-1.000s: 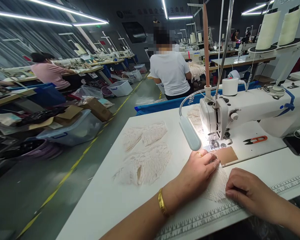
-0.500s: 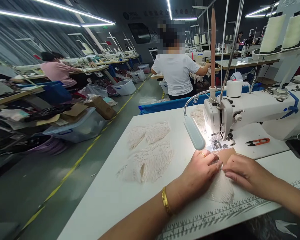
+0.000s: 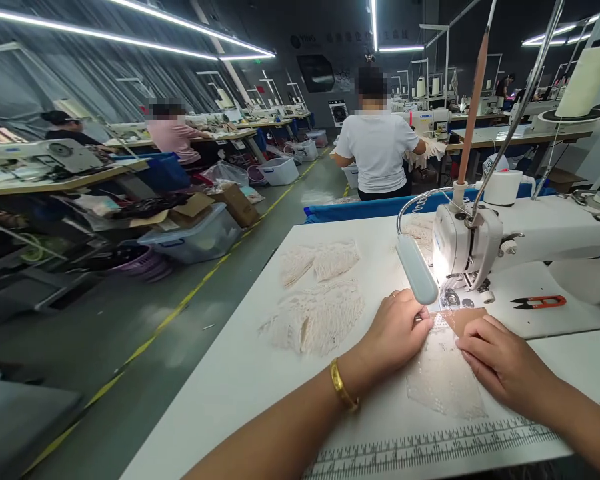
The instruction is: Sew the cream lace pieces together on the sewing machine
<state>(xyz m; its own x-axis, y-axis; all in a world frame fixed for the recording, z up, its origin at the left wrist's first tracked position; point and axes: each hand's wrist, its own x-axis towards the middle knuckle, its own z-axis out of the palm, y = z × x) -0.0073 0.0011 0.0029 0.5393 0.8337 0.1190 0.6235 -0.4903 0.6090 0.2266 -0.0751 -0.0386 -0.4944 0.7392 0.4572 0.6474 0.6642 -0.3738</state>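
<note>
My left hand (image 3: 397, 330) is closed, its thumb and fingers pinching the upper left edge of a cream lace piece (image 3: 445, 383). The lace lies on the white table just in front of the sewing machine's (image 3: 467, 247) presser foot. A tan fabric piece (image 3: 467, 320) meets the lace at its top edge. My right hand (image 3: 497, 353) is closed with its fingertips at the lace's right edge, by the tan piece. What exactly lies under the right fingertips is partly hidden. A grey-green lamp head (image 3: 417, 270) hangs right above my left fingers.
More lace pieces (image 3: 325, 317) lie on the table to the left. Red-handled thread snips (image 3: 539, 303) rest on the machine bed at the right. A ruler strip (image 3: 430, 443) runs along the near edge. A person in a white shirt (image 3: 377, 150) works ahead; a storage box (image 3: 195, 233) stands across the aisle.
The view has turned left. My hands have moved a little apart, and the lace between them lies flatter and more spread out, showing more of its surface.
</note>
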